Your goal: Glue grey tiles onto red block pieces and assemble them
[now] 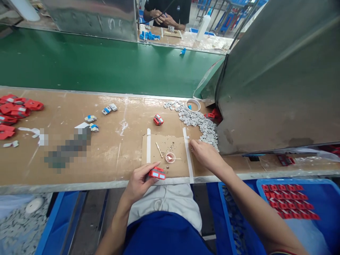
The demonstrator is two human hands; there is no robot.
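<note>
My left hand [140,180] grips a small red plastic toy-vehicle part [157,173] with grey trim and pale window panels, just above the bench's front edge. On the right, my right hand [204,152] has its fingertips pinched together beside a white tape strip [188,156]; what they hold, if anything, is hidden. Small flat grey pieces [198,118] lie heaped just beyond that hand. Between my hands, a small round cup [170,158] of reddish content with a thin stick across it stands on a cardboard sheet [176,141]. Another small stick [159,150] lies beside the cup.
A similar red part [158,119] sits beyond the cardboard, and a tape roll [193,105] rests by the grey heap. Red parts [16,108] are piled far left. A metal panel [278,78] walls the right. Behind the green belt [106,63], another person's hands [163,18] are visible.
</note>
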